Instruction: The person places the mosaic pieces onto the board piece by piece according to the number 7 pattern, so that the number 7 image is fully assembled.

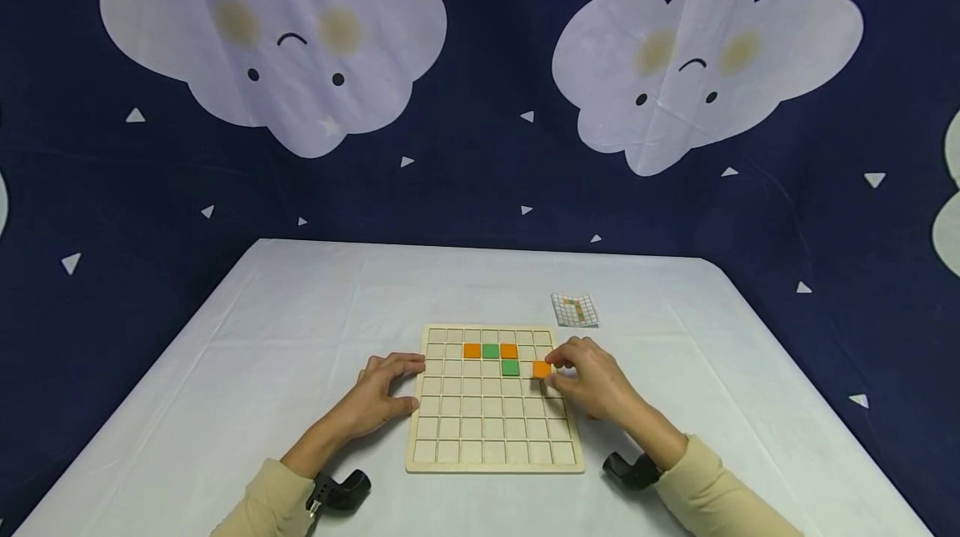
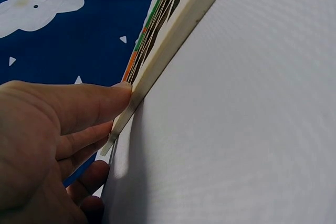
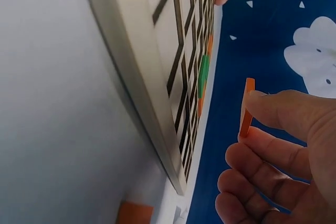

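Observation:
A wooden grid board [image 1: 480, 429] lies on the white table. Two orange tiles and one green tile [image 1: 491, 351] form a row near its far side, with another green tile [image 1: 510, 368] below the right end. My right hand [image 1: 592, 378] pinches an orange tile [image 1: 542, 369] between thumb and finger, above the board's right side; the right wrist view shows this tile [image 3: 247, 107] edge-on, apart from the board. My left hand [image 1: 375, 399] touches the board's left edge with thumb and fingers. In the left wrist view the thumb [image 2: 100, 103] rests at the board's rim [image 2: 163, 61].
A small card [image 1: 575, 310] printed with a coloured grid pattern lies beyond the board's far right corner. Another orange piece [image 3: 134, 213] lies on the table right of the board, mostly hidden by my right hand in the head view. A dark blue cloth [image 1: 480, 187] hangs behind the table.

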`<control>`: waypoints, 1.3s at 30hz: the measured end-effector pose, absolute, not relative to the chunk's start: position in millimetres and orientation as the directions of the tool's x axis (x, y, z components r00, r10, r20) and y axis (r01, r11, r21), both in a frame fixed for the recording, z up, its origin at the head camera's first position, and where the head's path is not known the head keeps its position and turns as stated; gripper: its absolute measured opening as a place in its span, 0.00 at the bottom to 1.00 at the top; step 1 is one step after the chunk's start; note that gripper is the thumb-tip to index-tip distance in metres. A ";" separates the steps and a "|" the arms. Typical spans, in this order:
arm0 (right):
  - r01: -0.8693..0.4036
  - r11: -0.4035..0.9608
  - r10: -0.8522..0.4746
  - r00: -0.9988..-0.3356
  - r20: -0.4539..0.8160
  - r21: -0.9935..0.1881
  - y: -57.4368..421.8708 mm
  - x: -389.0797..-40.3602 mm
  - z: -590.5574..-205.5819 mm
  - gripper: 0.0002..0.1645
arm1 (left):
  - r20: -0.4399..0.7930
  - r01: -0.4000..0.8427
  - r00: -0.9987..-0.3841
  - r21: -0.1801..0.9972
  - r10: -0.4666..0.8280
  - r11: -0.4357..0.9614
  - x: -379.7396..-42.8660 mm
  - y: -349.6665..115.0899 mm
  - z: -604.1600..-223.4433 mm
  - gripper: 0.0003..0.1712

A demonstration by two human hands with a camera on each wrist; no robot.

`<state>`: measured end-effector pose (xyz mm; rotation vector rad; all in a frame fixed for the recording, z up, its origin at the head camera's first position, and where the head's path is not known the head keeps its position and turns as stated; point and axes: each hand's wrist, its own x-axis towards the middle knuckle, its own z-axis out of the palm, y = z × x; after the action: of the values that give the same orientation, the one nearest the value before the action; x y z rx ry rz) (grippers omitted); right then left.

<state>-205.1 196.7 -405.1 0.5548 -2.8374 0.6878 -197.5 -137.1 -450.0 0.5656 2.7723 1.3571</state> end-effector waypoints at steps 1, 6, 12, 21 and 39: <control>-0.397 0.822 -0.317 -0.915 0.251 -0.409 196.0 -204.9 -406.0 0.11 | 0.154 0.318 -0.935 0.764 0.320 0.561 -197.5 -137.1 -449.9 0.27; -0.408 0.814 -0.323 -0.910 0.261 -0.414 191.4 -203.0 -408.9 0.11 | 0.157 0.320 -0.934 0.764 0.321 0.560 -197.4 -137.0 -449.4 0.27; -0.399 0.811 -0.319 -0.915 0.248 -0.428 184.8 -199.4 -409.8 0.11 | 0.157 0.324 -0.933 0.760 0.323 0.564 -197.5 -137.0 -449.4 0.27; -0.408 0.808 -0.324 -0.910 0.258 -0.425 177.2 -195.6 -413.9 0.11 | 0.153 0.318 -0.935 0.763 0.321 0.562 -197.4 -137.3 -449.4 0.27; -0.442 0.798 -0.373 -0.896 0.240 -0.410 164.8 -198.2 -418.6 0.11 | 0.150 0.316 -0.936 0.760 0.320 0.568 -197.5 -137.3 -449.8 0.27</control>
<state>-198.2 164.8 -418.6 0.6479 -2.8375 0.7014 -197.5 -137.3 -449.8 0.5634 2.7785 1.3443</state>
